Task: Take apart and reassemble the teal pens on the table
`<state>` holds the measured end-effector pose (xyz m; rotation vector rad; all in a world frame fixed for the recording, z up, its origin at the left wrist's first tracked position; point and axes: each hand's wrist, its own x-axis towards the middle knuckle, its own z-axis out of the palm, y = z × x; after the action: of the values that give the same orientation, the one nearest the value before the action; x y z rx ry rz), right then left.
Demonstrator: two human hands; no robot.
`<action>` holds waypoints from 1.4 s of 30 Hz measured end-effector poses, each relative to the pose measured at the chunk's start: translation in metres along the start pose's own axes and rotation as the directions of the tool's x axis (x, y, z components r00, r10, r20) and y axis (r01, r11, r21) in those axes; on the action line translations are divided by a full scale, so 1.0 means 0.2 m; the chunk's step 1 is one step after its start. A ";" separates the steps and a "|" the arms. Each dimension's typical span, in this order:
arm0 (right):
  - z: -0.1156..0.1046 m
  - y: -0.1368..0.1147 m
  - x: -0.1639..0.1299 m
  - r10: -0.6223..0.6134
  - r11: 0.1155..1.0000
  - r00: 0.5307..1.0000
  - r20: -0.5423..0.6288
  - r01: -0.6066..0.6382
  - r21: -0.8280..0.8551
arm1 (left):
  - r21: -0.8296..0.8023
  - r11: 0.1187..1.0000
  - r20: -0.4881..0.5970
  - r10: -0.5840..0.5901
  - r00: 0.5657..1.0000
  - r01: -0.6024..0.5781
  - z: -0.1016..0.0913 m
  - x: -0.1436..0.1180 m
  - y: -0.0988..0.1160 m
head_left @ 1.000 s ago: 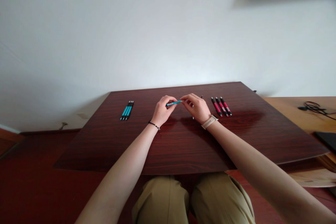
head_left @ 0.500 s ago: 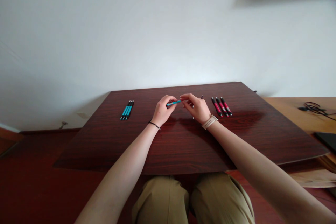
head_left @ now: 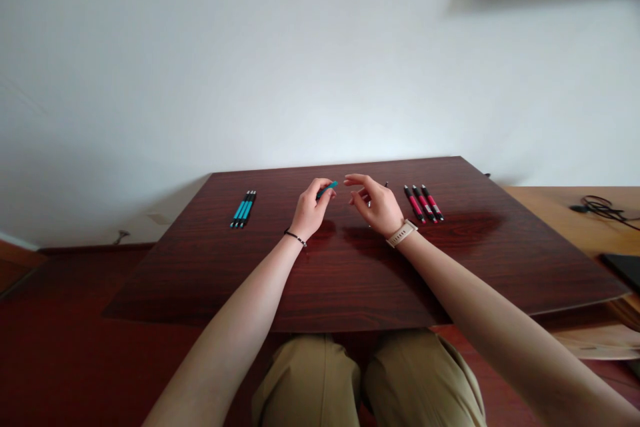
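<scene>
My left hand [head_left: 311, 210] is closed around a teal pen [head_left: 327, 189] above the middle of the dark wooden table [head_left: 350, 267]; only the pen's short end shows past the fingers. My right hand [head_left: 376, 203] hovers just right of it with fingers apart and nothing in them. A thin dark pen part [head_left: 385, 184] pokes out behind the right hand. Three teal pens [head_left: 243, 208] lie side by side on the table's left. Three red pens [head_left: 424, 203] lie side by side on the right.
A white wall rises behind the table. A lighter wooden surface [head_left: 560, 213] on the right carries a black cable [head_left: 597, 205] and a dark flat object [head_left: 623, 265]. My knees in khaki trousers [head_left: 365, 380] are under the table's near edge.
My right hand has let go of the teal pen and opened. The left hand has turned the pen, so less of it shows.
</scene>
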<state>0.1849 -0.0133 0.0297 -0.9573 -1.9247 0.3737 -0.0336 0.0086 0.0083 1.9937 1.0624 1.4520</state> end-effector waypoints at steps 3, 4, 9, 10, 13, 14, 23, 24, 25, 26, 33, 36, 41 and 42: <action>-0.01 0.02 0.01 0.115 0.971 0.993 -0.041 -0.121 -0.209 | -0.123 0.991 -0.071 -0.055 0.996 0.046 0.01 0.01 0.00; -0.01 0.03 0.01 0.174 0.942 0.984 -0.036 -0.177 -0.285 | -0.158 0.986 -0.094 -0.074 0.993 0.058 0.01 0.02 0.00; -0.04 0.05 0.02 0.519 0.696 0.853 0.059 -0.381 -0.608 | -0.264 0.960 -0.173 -0.137 0.975 0.088 0.00 0.02 0.01; -0.05 0.04 0.02 0.558 0.656 0.826 0.077 -0.383 -0.650 | -0.280 0.956 -0.181 -0.146 0.973 0.092 0.00 0.02 0.01; -0.07 0.03 0.02 0.631 0.590 0.767 0.118 -0.376 -0.714 | -0.332 0.938 -0.189 -0.169 0.967 0.099 0.00 0.02 0.01; -0.07 0.03 0.02 0.644 0.581 0.754 0.126 -0.376 -0.722 | -0.354 0.930 -0.191 -0.173 0.966 0.097 0.00 0.01 0.01; -0.07 0.05 0.02 0.682 0.594 0.704 0.198 -0.375 -0.712 | -0.588 0.784 -0.122 -0.332 0.935 0.201 -0.02 0.03 0.03; -0.07 0.06 0.02 0.682 0.599 0.703 0.202 -0.378 -0.706 | -0.603 0.771 -0.109 -0.334 0.936 0.204 -0.02 0.03 0.04; -0.07 0.06 0.02 0.681 0.603 0.704 0.203 -0.381 -0.701 | -0.616 0.761 -0.095 -0.328 0.940 0.203 -0.02 0.03 0.04; -0.07 0.06 0.02 0.676 0.611 0.707 0.206 -0.382 -0.694 | -0.627 0.754 -0.080 -0.316 0.945 0.199 -0.02 0.03 0.05; -0.09 0.08 0.03 0.591 0.728 0.741 0.319 -0.318 -0.608 | -0.610 0.754 0.010 -0.299 0.954 0.243 -0.02 0.03 0.07; -0.10 0.09 0.03 0.552 0.764 0.739 0.387 -0.262 -0.590 | -0.598 0.758 0.023 -0.308 0.951 0.260 -0.02 0.03 0.08; -0.13 0.08 0.04 0.456 0.850 0.686 0.567 -0.148 -0.505 | -0.591 0.762 0.026 -0.311 0.950 0.266 -0.02 0.02 0.09; -0.13 0.08 0.03 0.434 0.860 0.687 0.583 -0.125 -0.494 | -0.591 0.762 0.026 -0.310 0.950 0.265 -0.02 0.02 0.09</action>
<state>0.2129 -0.0014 0.0389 -1.5905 -2.5980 0.5664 -0.0299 0.0004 0.0255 1.2808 0.7672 1.4617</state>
